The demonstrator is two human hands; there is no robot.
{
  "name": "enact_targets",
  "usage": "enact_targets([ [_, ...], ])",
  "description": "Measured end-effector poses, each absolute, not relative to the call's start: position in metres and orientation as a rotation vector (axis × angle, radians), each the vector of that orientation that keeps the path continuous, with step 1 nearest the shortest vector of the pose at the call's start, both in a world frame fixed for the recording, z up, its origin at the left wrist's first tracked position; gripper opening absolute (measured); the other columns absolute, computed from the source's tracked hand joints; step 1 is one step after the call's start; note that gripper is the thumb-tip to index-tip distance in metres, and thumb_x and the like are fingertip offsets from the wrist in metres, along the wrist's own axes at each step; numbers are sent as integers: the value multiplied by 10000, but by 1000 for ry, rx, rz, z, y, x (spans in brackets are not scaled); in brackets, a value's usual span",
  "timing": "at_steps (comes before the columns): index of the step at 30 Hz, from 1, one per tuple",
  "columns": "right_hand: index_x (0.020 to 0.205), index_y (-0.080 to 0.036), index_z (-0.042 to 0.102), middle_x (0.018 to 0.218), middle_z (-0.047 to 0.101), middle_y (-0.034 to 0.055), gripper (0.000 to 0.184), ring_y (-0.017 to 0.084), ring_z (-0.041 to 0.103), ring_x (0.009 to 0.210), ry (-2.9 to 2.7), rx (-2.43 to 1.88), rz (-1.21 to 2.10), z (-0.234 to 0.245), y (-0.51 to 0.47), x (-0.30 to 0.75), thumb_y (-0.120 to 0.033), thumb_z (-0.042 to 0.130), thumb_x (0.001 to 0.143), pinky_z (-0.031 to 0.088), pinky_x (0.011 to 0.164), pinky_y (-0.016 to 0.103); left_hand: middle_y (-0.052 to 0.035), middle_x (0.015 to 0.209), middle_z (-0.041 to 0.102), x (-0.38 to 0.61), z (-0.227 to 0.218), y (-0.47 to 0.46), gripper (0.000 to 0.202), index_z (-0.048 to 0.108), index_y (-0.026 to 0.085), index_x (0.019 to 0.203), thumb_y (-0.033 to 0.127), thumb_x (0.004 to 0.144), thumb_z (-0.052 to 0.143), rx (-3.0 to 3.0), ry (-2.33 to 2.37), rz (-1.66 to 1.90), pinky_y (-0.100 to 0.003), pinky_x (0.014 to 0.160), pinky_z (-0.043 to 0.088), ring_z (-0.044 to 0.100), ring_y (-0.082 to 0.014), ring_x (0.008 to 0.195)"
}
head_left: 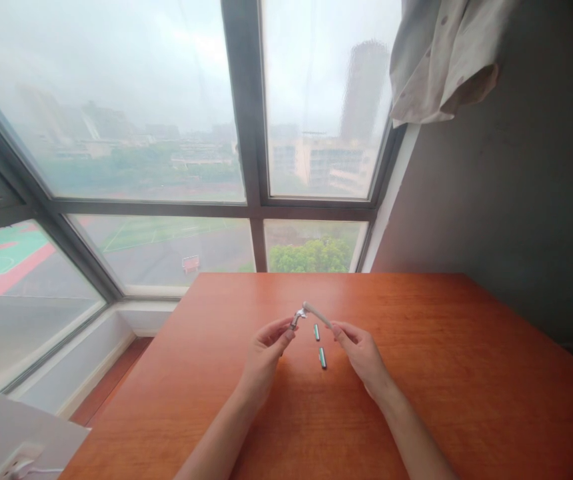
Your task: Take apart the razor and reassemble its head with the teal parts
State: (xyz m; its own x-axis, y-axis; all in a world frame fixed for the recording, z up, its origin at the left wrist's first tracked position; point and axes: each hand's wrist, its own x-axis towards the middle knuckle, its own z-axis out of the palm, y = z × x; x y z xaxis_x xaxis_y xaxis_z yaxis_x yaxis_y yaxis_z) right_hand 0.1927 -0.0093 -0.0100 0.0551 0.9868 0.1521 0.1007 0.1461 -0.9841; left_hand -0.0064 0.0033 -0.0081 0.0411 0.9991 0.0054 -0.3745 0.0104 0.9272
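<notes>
Tabletop (446,353) by windows (151,100), hands (265,348) (363,353) tight on silvery handle (295,321) (left), pale stick (318,315) (right).

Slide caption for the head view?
Left hand holds a razor handle, right hand a pale stick, near two green cartridges.

Head-worn view across the wooden table (466,360)
The lone camera looks from above the table's near side, forward and slantwise down; the left hand (266,343) and right hand (359,347) sit at middling range over the table, with the window (146,133) filling the upper frame beyond its far edge.
</notes>
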Motion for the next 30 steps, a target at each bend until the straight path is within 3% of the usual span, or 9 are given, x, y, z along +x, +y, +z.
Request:
enact_targets([
  [17, 923, -142, 732, 688, 576, 23, 422, 183, 512, 729, -1215, -1251, 987, -8, -9, 193, -511, 570, 798, 405, 668, 261, -69, 912, 727, -7, -6, 3, 274, 721, 195, 966, 243, 698, 755, 952, 867, 1375, -261, 796, 470, 629, -170, 869],
  [21, 807, -141, 724, 660, 545, 9, 391, 168, 497, 703, -1258, -1230, 1014, -6, -11, 192, -504, 577, 798, 394, 651, 249, -62, 919, 729, -8, -7, 4, 283, 721, 206, 970, 245, 692, 758, 945, 864, 1385, -248, 790, 471, 628, -161, 868],
  [26, 856, -149, 718, 674, 539, -1, 382, 156, 491, 698, -1318, -1191, 1071, -5, -12, 190, -493, 557, 819, 384, 648, 242, -76, 916, 725, -8, -6, 4, 304, 725, 191, 969, 254, 675, 769, 947, 887, 1399, -263, 792, 475, 631, -173, 863],
  [30, 788, -141, 707, 674, 553, 10, 403, 170, 504, 715, -1299, -1213, 1016, -8, -11, 191, -513, 555, 810, 388, 658, 250, -77, 924, 724, -8, -6, 3, 301, 723, 194, 974, 250, 681, 765, 945, 882, 1391, -265, 798, 473, 629, -175, 875],
])
